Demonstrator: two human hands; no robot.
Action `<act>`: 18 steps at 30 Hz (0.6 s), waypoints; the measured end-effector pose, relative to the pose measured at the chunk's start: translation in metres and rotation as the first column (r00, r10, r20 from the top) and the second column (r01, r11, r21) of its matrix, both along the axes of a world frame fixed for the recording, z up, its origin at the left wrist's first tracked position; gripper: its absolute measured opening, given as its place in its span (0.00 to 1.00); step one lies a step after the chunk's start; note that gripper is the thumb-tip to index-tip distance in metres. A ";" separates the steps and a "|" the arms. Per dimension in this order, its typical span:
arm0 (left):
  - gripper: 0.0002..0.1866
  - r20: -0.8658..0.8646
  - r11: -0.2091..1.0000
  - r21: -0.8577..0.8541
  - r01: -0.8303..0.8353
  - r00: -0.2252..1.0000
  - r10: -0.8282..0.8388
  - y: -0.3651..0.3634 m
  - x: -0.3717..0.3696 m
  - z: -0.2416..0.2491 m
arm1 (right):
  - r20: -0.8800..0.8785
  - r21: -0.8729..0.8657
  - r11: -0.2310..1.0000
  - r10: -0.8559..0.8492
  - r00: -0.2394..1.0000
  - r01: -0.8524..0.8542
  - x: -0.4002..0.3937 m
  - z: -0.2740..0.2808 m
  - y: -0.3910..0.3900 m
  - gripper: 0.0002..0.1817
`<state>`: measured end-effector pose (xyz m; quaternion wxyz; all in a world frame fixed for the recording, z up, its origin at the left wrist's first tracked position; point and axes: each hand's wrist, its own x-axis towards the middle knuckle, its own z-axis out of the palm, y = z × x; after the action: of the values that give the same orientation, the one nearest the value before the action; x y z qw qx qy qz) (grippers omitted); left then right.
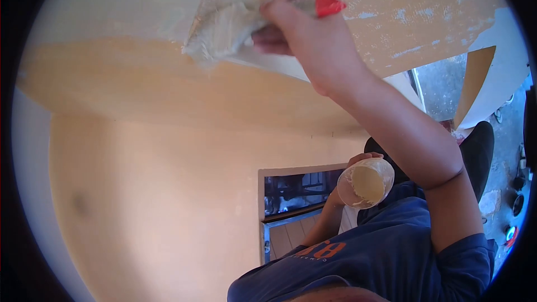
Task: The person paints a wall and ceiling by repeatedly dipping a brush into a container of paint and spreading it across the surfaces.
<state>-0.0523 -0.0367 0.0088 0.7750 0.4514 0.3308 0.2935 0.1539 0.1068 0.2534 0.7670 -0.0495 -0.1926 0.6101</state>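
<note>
My right hand (pixel 302 28) is raised and closed around a wide paintbrush (pixel 229 31) with a red handle end. The blurred bristles lie against a corner where a pale area meets a tan, white-streaked surface (pixel 391 17); an edge runs just below them. Lower down, close to my body, my left hand (pixel 366 157) grips a clear plastic cup (pixel 348 190). Cream-coloured paint (pixel 369 183) shows inside the cup, and smears coat its wall. Most of the left hand's fingers are hidden behind the cup.
A smooth peach wall (pixel 168 190) fills the lower left. It holds a framed opening (pixel 302 190) beside my left arm. At the right, beyond a cut-out edge (pixel 481 78), a grey floor (pixel 492 162) lies far below with several dark objects on it.
</note>
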 end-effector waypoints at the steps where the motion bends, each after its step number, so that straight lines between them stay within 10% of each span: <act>1: 0.52 -0.020 0.996 0.083 0.033 0.999 -0.032 0.001 0.001 0.001 | -0.012 -0.001 1.000 0.001 1.000 -0.001 0.002 -0.003 -0.002 0.08; 3: 0.51 -0.043 0.984 0.167 0.063 0.997 -0.057 0.002 0.003 0.004 | 0.190 -0.006 0.999 0.044 0.981 -0.044 0.007 -0.011 -0.011 0.09; 13: 0.49 -0.040 0.994 0.105 0.033 0.999 -0.029 0.004 0.016 0.017 | 0.003 0.224 0.974 -0.040 0.999 0.039 0.004 -0.005 0.006 0.09; 16: 0.48 -0.037 0.981 0.192 0.002 0.999 0.005 0.001 0.023 0.035 | 0.229 0.259 0.960 -0.170 0.959 0.109 0.001 -0.011 -0.002 0.10; 18: 0.48 -0.094 0.980 0.198 0.021 0.996 -0.002 0.001 0.019 0.034 | -0.029 0.137 0.990 0.033 0.999 -0.029 -0.001 -0.006 -0.008 0.10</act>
<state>-0.0332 -0.0354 0.0429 0.7114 0.5417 0.3331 0.2992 0.1533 0.0991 0.2477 0.7620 0.0156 -0.2227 0.6079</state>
